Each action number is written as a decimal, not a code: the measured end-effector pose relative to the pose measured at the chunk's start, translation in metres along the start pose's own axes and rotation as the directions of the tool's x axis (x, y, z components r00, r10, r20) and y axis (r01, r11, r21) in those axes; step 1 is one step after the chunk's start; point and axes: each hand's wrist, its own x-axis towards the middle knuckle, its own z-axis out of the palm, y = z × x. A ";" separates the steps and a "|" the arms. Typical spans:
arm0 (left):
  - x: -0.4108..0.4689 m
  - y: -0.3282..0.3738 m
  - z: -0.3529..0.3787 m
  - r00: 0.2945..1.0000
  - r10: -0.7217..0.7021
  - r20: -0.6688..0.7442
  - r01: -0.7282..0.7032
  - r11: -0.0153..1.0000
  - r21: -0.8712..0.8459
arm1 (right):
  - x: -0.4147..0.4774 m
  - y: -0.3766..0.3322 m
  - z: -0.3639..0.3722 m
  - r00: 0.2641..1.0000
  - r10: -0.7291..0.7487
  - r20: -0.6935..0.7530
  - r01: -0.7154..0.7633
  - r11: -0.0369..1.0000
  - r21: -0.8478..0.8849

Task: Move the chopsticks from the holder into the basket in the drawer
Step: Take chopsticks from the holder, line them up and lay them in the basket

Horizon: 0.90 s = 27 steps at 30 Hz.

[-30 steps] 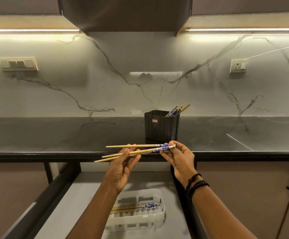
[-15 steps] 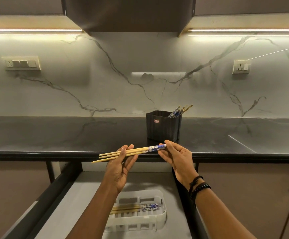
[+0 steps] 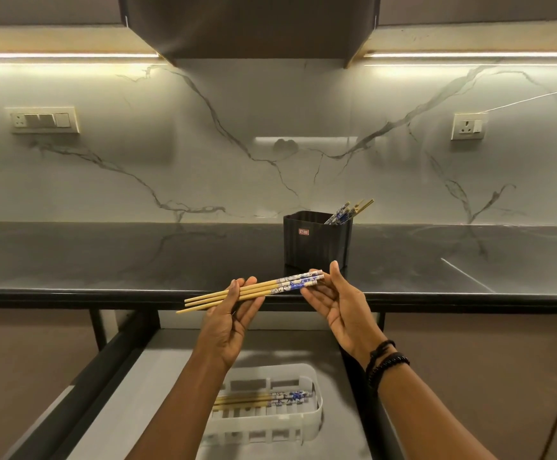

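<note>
- Head view shows three chopsticks (image 3: 253, 290) held as a bundle at the centre of the frame, just in front of the black counter edge (image 3: 71, 295).
- Left hand (image 3: 229, 318) cradles the plain bamboo ends, thumb on top and fingers curled loosely beneath, so it is closed around the bundle.
- Right hand (image 3: 340, 305) steadies the blue-patterned ends: its fingertips touch the tips while the palm stays wide, not wrapped round them.
- Long axis of the bundle runs nearly level, left to right, with the patterned end slightly higher and to the right.
- White basket (image 3: 313, 390) lies in the open drawer (image 3: 131, 386), directly below the hands in the lower centre of the frame; my judgement is that the next move is a straight lowering.
- Chopsticks already in the basket (image 3: 263, 397) lie along the same axis, patterned ends right, so little turning seems needed.
- Left hand sits more directly above the basket; the right is offset toward its right end.
- Black holder (image 3: 317, 240) on the counter, behind the hands, has more chopsticks leaning at its right corner.
</note>
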 end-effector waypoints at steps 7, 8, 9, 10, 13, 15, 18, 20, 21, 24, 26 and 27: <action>-0.001 -0.001 0.002 0.999 -0.015 0.046 0.016 1.000 -0.012 | -0.001 0.003 0.000 0.994 0.068 0.082 -0.078 0.990 0.119; -0.001 -0.001 0.002 0.998 -0.018 0.055 0.018 1.000 -0.012 | -0.002 0.003 0.001 0.992 0.083 0.100 -0.094 0.989 0.115; -0.002 -0.001 0.003 0.998 -0.021 0.060 0.022 1.000 -0.012 | -0.002 0.004 0.002 0.989 0.097 0.111 -0.109 0.988 0.110; -0.002 -0.001 0.003 0.998 -0.023 0.062 0.024 1.000 -0.014 | -0.003 0.004 0.003 0.987 0.108 0.117 -0.121 0.987 0.107; -0.002 0.000 0.003 0.998 -0.029 0.055 0.030 0.999 -0.024 | -0.003 0.005 0.004 0.988 0.112 0.108 -0.122 0.988 0.091; -0.002 0.001 0.004 0.998 -0.025 0.049 0.026 0.999 -0.023 | -0.004 0.005 0.005 0.991 0.096 0.093 -0.103 0.991 0.082; -0.002 0.000 0.004 1.000 -0.009 0.025 0.010 1.000 -0.004 | -0.004 0.004 0.005 0.995 0.052 0.082 -0.057 0.997 0.054; -0.002 0.000 0.004 1.000 0.008 0.001 -0.008 1.000 0.025 | -0.006 0.003 0.007 0.996 0.003 0.089 0.001 0.999 -0.053; -0.002 0.001 0.004 1.000 0.015 -0.009 -0.015 0.999 0.038 | -0.007 0.003 0.008 0.995 -0.030 0.094 0.042 0.991 -0.127; -0.002 0.002 0.004 1.000 0.022 -0.022 -0.021 0.998 0.056 | -0.009 0.003 0.010 0.988 -0.123 0.090 0.141 0.959 -0.247; -0.003 0.001 0.005 0.999 0.018 -0.032 -0.015 0.997 0.070 | -0.010 0.003 0.010 0.982 -0.165 0.095 0.187 0.933 -0.309; -0.003 0.001 0.005 0.999 0.015 -0.034 -0.012 0.997 0.071 | -0.011 0.003 0.009 0.978 -0.182 0.100 0.206 0.915 -0.348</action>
